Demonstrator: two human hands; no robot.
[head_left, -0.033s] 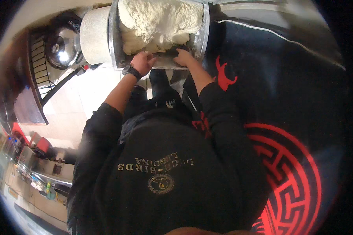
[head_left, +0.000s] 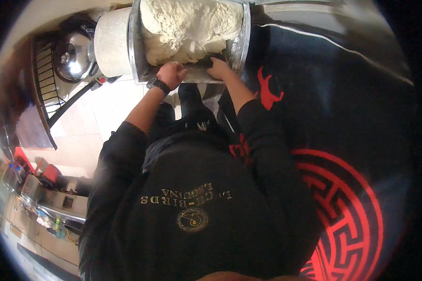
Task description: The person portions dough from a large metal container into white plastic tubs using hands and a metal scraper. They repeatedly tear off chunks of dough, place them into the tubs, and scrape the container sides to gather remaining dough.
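A large mass of pale dough (head_left: 192, 25) fills most of a metal trough (head_left: 135, 42) in front of me. My left hand (head_left: 172, 75), with a dark watch on its wrist, is at the trough's near side, beside the dough's lower edge. Its fingers are curled in, and I cannot make out whether anything is between them. On the other side of the near wall area, my right hand (head_left: 218, 69) reaches into the trough close to the dough. Its visible fingers are stretched out toward the left, with the tips partly lost in shadow.
A pale rounded housing (head_left: 112, 42) adjoins the trough's left side. Further left are a shiny metal bowl (head_left: 73, 56) and a dark rack (head_left: 46, 77). A white cable (head_left: 314, 35) runs along the wall at the right, above a dark surface with a red pattern (head_left: 351, 215).
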